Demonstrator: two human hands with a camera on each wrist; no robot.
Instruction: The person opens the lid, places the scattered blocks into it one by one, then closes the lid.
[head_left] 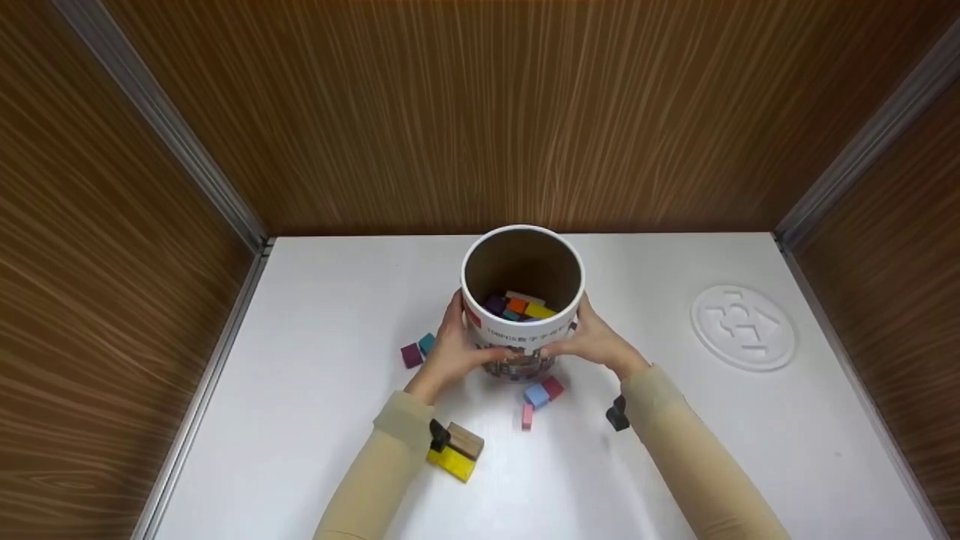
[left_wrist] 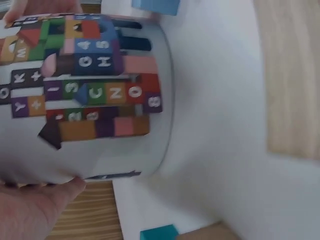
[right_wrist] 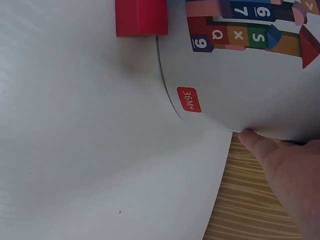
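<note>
A white tub (head_left: 523, 330) stands near the middle of the white table (head_left: 315, 420), a bit toward the back wall (head_left: 480, 112); it is upright and open at the top. The left hand (head_left: 454, 349) holds the tub on its left side, and the right hand (head_left: 596, 341) holds it on its right side; the fingers of both hands curl round the wall of the tub, with the thumbs at the front. Inside the tub lie blocks (head_left: 519, 306) in orange, yellow, purple and white. The tub has a picture of blocks with letters and numbers on it (left_wrist: 95, 85), and a small red tag (right_wrist: 189, 99).

On the table in front of the tub lie a blue block (head_left: 535, 395) and a red block (head_left: 553, 387), touching each other; a pink block (head_left: 527, 416) lies just beside them, nearer to the person. To the left of the left hand lie a dark pink block (head_left: 411, 355) and a teal block (head_left: 426, 343), side by side. By the left sleeve (head_left: 382, 457) lie a yellow block (head_left: 452, 461) and a wood block (head_left: 466, 440), touching. A white round lid (head_left: 742, 327) lies flat on the right of the table, well apart from the tub.
</note>
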